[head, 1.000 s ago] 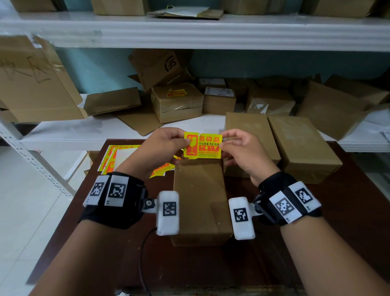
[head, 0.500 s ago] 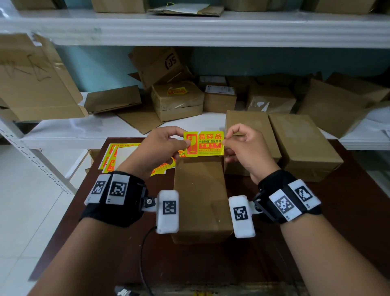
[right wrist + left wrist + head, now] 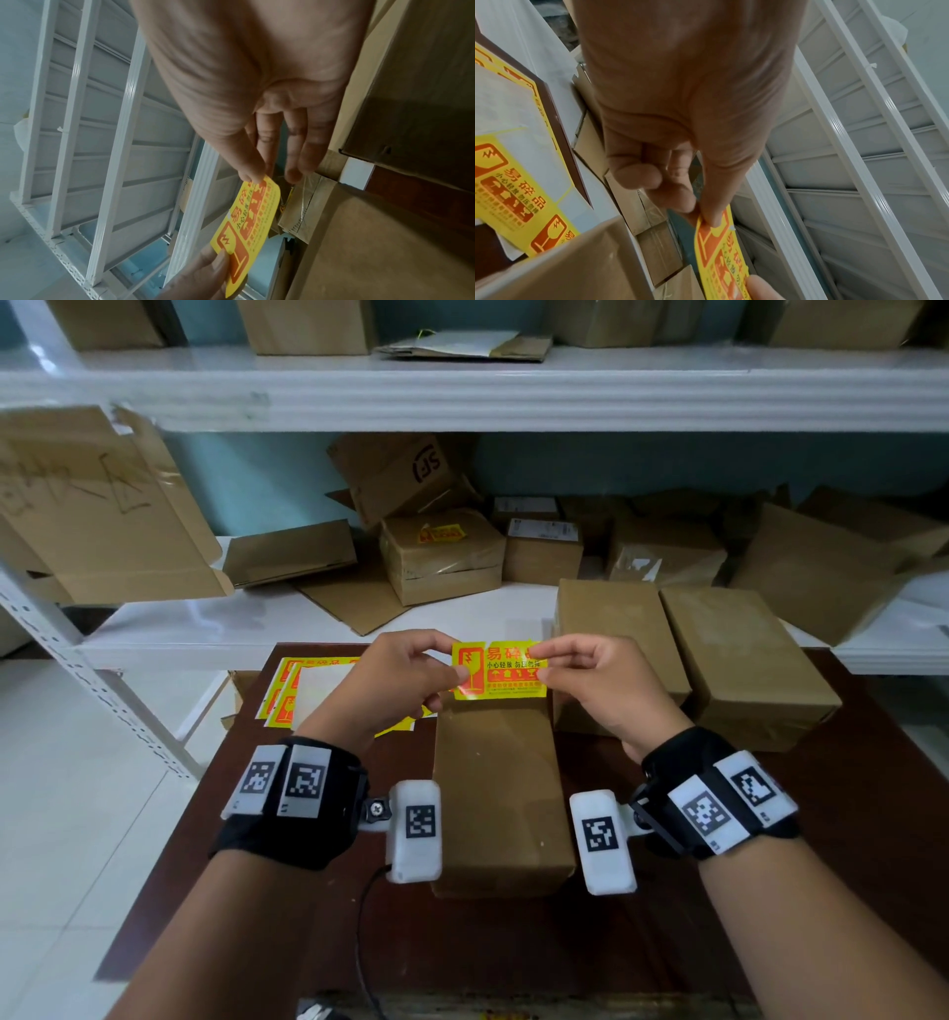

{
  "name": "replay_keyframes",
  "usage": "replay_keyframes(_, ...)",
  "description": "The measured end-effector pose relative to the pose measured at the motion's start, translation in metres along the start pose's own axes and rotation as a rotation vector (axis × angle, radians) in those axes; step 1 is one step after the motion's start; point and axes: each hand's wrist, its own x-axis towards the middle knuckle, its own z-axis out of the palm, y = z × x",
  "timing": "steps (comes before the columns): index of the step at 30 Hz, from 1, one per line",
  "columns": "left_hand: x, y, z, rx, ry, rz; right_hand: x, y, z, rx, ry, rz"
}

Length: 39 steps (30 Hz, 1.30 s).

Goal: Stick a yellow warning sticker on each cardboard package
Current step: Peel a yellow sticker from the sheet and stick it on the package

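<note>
A yellow warning sticker (image 3: 500, 672) with orange print is stretched flat in the air between my two hands. My left hand (image 3: 442, 671) pinches its left end between thumb and forefinger, and my right hand (image 3: 545, 660) pinches its upper right corner. The left wrist view shows the sticker (image 3: 721, 255) edge-on under my left hand (image 3: 706, 215); the right wrist view shows the sticker (image 3: 254, 221) hanging from my right hand (image 3: 253, 179). It hovers above the far end of a plain cardboard package (image 3: 500, 793) lying lengthwise on the dark brown table (image 3: 847, 839) between my wrists.
Two more plain cardboard packages (image 3: 613, 629) (image 3: 739, 654) lie side by side at the table's far right. Sticker sheets (image 3: 308, 690) lie at the far left. Behind the table, a white shelf (image 3: 215, 629) holds several boxes; one box (image 3: 441, 557) bears a yellow sticker.
Both hands and the sticker have shifted slightly away from me, toward the package's far end. My right fingers now cover the sticker's top right corner.
</note>
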Motion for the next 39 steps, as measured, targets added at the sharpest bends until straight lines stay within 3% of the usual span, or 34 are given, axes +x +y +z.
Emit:
replay_keyframes(10,0.002,-0.009,-0.009,-0.008,-0.059,-0.005,0.004,0.001,-0.001,-0.001,-0.021,0.056)
replay_keyframes(22,0.004,-0.013,-0.009,0.074,-0.066,-0.117,0.001,0.006,0.003,-0.014,-0.12,0.098)
replay_keyframes(39,0.005,-0.023,-0.007,0.165,-0.169,-0.226,-0.002,0.008,-0.001,-0.205,-0.275,0.093)
